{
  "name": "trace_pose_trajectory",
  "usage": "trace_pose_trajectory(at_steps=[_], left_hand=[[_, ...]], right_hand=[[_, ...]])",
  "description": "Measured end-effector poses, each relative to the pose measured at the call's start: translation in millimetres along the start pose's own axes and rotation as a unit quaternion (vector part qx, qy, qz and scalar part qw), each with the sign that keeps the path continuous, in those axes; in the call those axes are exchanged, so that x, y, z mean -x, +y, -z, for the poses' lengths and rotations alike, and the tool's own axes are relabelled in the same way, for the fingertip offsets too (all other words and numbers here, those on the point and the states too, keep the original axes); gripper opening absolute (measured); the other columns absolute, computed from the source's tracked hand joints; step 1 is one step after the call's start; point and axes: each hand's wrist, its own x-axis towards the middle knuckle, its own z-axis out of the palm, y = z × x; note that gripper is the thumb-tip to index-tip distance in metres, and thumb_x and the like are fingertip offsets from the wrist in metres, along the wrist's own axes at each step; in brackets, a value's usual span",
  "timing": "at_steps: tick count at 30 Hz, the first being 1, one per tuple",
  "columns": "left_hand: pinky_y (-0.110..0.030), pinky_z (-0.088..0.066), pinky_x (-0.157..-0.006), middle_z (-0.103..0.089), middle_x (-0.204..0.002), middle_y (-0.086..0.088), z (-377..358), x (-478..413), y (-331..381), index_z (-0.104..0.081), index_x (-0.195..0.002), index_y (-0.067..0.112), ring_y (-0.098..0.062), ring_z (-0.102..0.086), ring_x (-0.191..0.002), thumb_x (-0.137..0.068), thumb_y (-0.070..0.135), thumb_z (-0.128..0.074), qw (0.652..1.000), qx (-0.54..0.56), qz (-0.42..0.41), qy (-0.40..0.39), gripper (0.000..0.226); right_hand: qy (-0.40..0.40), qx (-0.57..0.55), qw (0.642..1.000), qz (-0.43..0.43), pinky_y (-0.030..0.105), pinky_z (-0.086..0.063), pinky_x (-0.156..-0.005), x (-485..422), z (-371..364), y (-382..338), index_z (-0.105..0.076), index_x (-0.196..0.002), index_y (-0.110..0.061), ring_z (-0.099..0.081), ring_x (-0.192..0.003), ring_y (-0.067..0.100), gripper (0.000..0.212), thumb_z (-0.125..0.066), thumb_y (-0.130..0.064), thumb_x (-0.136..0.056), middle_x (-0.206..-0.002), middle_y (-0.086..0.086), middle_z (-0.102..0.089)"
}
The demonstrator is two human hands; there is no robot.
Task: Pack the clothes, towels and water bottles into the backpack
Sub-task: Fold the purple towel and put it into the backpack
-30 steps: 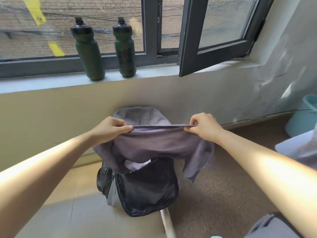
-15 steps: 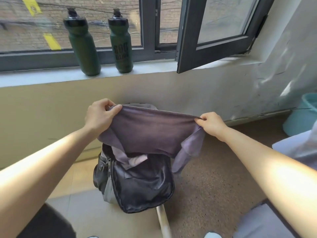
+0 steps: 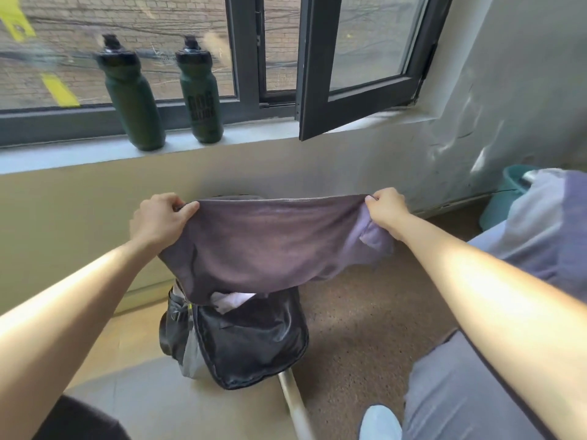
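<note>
At frame centre, left hand and right hand pinch the top corners of a soft, light grey-purple cloth garment above the open black backpack; it sags, so corner grips suit it.

Bare arms, grey trousers, pale shoe.
Both forearms are uncovered as far up as they show, with no sleeve reaching the left hand or the right hand; sunlight falls across them. The right leg wears blue-grey trousers, and beside it shows the rounded toe of a pale blue-white shoe. A black patch at lower left may be clothing; unclear.
</note>
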Motion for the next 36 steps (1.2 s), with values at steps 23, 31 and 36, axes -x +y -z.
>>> trace_pose_trajectory(at_steps=[23, 31, 36], left_hand=[[-0.034, -0.051, -0.078, -0.07, -0.093, -0.016, 65, 62, 107, -0.074, -0.096, 0.005, -0.025, -0.065, -0.087, -0.098, 0.031, -0.07, 0.916, 0.366, 0.072, -0.15, 0.027], [-0.035, -0.054, -0.095, -0.07, -0.128, -0.021, 43, 52, 84, -0.066, -0.131, -0.002, -0.029, -0.068, -0.112, -0.096, -0.005, -0.058, 0.817, 0.481, 0.076, -0.309, 0.036], [-0.027, -0.06, -0.076, -0.073, -0.1, -0.015, 7, 39, 66, -0.073, -0.107, 0.0, -0.02, -0.072, -0.084, -0.09, -0.005, -0.067, 0.797, 0.527, 0.112, -0.273, 0.019]], right_hand=[[-0.332, -0.374, 0.849, 0.168, 0.02, -0.059, -0.078, 99, 21, -90, -0.071, -0.109, -0.002, -0.067, -0.103, 0.018, 0.052, -0.034, 0.026, -0.084, -0.102, 0.009, -0.069], [-0.146, -0.052, 0.892, 0.424, 0.027, -0.052, -0.076, 95, -11, -96, -0.08, -0.094, -0.023, -0.062, -0.085, 0.012, 0.007, -0.078, -0.02, -0.088, -0.086, -0.014, -0.06], [-0.138, -0.015, 0.869, 0.475, 0.026, -0.044, -0.075, 82, -21, -92, -0.079, -0.099, -0.02, -0.051, -0.082, 0.012, 0.009, -0.075, -0.021, -0.091, -0.085, -0.012, -0.046]])
